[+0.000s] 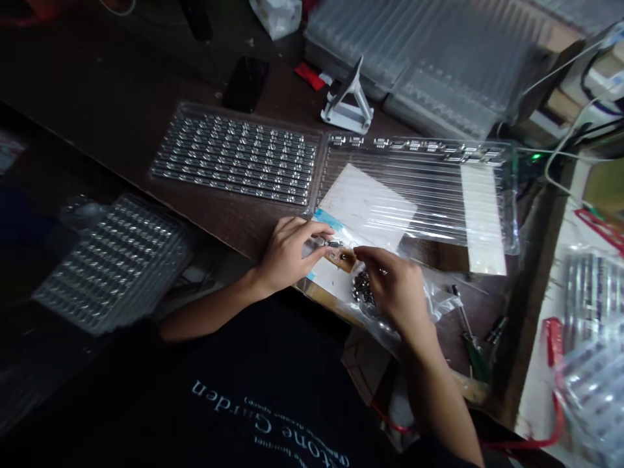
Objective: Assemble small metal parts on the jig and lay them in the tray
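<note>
Left hand (287, 253) gripping small brown circuit board (342, 260); right hand (392, 289) pinched at its edge; board held above loose metal components (363, 289) on clear plastic bag (429, 305), near bench (229, 224) edge.

The person wears a black T-shirt (146, 396) with big pale blue letters (258, 409) on the front. From up here the letters look upside down. One word says "Garden", and the word next to it ends in "tone". Tiny pale writing (297, 442) sits close to the big letters, but it is too small to read well. The short sleeve (439, 455) is black too. The left hand (287, 253) and the right hand (390, 279) are bare.
</note>
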Tool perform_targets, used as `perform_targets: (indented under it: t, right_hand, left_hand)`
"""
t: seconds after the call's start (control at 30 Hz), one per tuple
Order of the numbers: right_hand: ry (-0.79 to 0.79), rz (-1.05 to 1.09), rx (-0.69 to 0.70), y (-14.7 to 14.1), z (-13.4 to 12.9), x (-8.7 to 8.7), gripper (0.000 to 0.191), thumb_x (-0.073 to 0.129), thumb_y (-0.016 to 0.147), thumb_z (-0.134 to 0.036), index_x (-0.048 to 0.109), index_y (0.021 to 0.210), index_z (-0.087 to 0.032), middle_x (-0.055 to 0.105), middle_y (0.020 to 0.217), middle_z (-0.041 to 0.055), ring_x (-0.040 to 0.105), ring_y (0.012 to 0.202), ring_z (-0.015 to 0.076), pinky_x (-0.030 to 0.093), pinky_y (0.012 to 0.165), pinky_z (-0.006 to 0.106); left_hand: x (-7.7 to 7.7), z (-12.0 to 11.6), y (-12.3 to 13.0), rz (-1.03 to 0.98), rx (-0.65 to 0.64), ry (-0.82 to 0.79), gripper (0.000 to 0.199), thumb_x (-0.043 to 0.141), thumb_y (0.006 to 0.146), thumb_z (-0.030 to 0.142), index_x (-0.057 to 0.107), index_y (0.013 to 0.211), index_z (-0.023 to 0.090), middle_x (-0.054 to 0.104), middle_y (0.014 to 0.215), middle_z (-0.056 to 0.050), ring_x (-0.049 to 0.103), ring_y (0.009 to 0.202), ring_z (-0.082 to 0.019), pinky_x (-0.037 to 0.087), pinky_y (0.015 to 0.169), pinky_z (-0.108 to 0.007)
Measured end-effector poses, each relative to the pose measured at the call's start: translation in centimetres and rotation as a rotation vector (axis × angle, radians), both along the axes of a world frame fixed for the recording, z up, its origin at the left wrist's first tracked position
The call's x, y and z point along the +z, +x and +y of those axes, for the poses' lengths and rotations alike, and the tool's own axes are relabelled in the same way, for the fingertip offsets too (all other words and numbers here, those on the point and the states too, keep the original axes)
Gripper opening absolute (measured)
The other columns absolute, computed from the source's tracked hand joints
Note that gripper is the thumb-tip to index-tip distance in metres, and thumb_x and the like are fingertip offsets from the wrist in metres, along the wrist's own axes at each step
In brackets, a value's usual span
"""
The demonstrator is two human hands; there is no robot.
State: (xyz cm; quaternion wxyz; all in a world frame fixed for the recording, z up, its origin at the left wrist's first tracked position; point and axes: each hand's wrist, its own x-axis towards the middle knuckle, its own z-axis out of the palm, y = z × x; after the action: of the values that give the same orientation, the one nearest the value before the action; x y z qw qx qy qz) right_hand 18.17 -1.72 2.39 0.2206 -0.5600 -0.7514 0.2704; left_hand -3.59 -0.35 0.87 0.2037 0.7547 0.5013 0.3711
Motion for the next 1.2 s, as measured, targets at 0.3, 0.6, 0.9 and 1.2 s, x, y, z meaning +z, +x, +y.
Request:
perform_targets:
  t: [0.3,0.6,0.9,1.2]
  right_hand:
    - [0.043,-0.084,0.163,-0.7,0.0,-1.6,0.029,0.046,0.095,-0.015,0.069,0.111,-0.020,0.071,0.100,0.0092,0.069,0.078,0.0198,0.054,0.067,0.030]
    - [0.102,-0.179,0.213,-0.7,-0.3,-1.5,0.029,0.047,0.094,-0.012,0.066,0.113,-0.022,0.071,0.106,0.0074,0.070,0.082,0.0206,0.053,0.066,0.029]
    - [0.188,-0.403,0.275,-2.0,-0.5,-0.5,0.037,0.047,0.087,0.002,0.071,0.106,-0.018,0.070,0.094,0.0092,0.067,0.082,0.0220,0.050,0.061,0.029]
    - [-0.086,-0.218,0.227,3.1,-0.5,2.6,0.028,0.050,0.094,-0.012,0.073,0.105,-0.022,0.073,0.095,0.0060,0.070,0.082,0.0194,0.048,0.069,0.028]
  left_hand:
    - [0.2,1.1,-1.6,0.042,0.028,-0.040,0.017,0.071,0.088,0.027,0.065,0.103,0.023,0.075,0.097,0.000,0.067,0.091,-0.019,0.045,0.092,-0.037]
    - [3.2,12.3,-6.0,0.225,0.101,0.111,0.008,0.067,0.088,0.023,0.069,0.096,0.021,0.074,0.098,-0.002,0.065,0.093,-0.020,0.044,0.093,-0.038]
    - [0.7,21.2,-5.4,0.340,0.043,-0.057,0.006,0.072,0.080,0.022,0.073,0.087,0.021,0.074,0.089,-0.005,0.064,0.084,-0.021,0.044,0.089,-0.039]
    - [2.2,22.3,-5.4,0.762,0.055,-0.119,0.015,0.064,0.084,0.028,0.077,0.088,0.023,0.073,0.102,-0.006,0.059,0.104,-0.027,0.039,0.099,-0.041]
